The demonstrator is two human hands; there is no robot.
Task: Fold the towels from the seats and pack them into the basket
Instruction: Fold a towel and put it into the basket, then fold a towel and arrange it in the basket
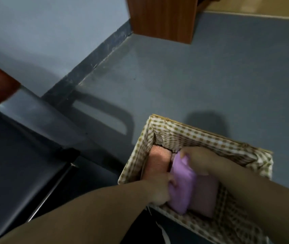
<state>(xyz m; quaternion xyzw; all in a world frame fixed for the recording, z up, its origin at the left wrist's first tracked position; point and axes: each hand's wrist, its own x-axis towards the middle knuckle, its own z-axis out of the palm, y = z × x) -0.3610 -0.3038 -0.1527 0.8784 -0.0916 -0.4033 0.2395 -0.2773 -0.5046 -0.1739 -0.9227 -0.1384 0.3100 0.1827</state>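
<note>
1. Currently, the purple towel (184, 182) stands folded on edge inside the basket (201, 136), wedged between an orange towel (158, 159) and a pink towel (206, 196).
2. Left hand (159, 189): fingers pinch the purple towel's near edge. Right hand (198, 161): fingers curl over its far top corner, grasping it.
3. Handling, judged: light, soft, limp cloth, neither fragile nor slippery. The fold would likely slump or open if left unsupported.
4. Hold advised: both ends of the folded edge, layers clamped together, pressed down between the neighbours.
5. A dark seat (17, 155) stands left of the basket.
</note>
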